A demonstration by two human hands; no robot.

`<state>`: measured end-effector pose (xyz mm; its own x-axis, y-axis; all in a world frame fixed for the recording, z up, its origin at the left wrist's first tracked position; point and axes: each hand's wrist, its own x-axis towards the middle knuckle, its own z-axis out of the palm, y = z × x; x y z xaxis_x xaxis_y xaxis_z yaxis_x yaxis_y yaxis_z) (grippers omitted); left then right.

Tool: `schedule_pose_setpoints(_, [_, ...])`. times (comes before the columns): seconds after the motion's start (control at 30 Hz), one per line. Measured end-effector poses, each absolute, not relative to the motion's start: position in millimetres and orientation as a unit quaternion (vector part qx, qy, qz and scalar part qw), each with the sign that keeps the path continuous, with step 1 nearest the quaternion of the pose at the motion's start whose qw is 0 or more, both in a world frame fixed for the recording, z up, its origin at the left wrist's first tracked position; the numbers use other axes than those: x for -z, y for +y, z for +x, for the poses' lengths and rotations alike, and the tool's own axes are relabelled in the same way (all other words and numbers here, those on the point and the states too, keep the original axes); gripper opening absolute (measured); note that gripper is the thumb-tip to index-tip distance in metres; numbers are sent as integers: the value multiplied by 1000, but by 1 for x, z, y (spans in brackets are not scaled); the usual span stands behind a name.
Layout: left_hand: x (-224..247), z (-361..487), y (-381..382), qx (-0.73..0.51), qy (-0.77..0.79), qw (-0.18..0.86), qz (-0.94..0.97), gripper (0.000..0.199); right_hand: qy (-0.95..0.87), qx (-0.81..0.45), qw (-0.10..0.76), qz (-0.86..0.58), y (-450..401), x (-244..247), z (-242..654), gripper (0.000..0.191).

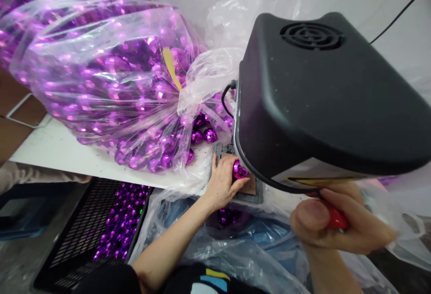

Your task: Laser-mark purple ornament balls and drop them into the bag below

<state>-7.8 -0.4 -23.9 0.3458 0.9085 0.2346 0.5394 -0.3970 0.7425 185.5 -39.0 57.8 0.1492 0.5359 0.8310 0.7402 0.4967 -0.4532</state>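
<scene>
- No text, brand, number or sign can be read.
- Pale label with a yellow band (311, 171) on the black machine (323, 92): angled and blurred, perhaps printed, but illegible.
- Yellow strip (171, 67) on the clear bag (101, 69): unreadable.

The left grip (225, 178) holds a shiny purple faceted ball (239, 169) between thumb and fingers, over a flat grey plate (259, 191); the right grip (333, 222) is closed around a red handle (336, 217), just beneath a black rounded machine housing (323, 92) with a round vent (311, 36); up and left of the left grip, a clear plastic bag (107, 69) full of purple balls, knotted at its neck, lies on the white surface (67, 150); below and left of that grip stands a black mesh crate (72, 231) with small purple pieces inside.
</scene>
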Motion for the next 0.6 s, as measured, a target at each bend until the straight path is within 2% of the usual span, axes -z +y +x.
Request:
schedule_pose_setpoints(0.13, [25,-8,0,-328,470,274,772,46,-639,197,583,-461,-37,-52,180,8])
schedule_pose_setpoints(0.4, [23,-8,0,-332,466,290,767,44,-636,186,606,-441,-35,-42,175,24])
schedule_pose_setpoints(0.6, [24,-8,-1,-321,466,272,778,45,-650,134,602,-444,-27,-29,173,8])
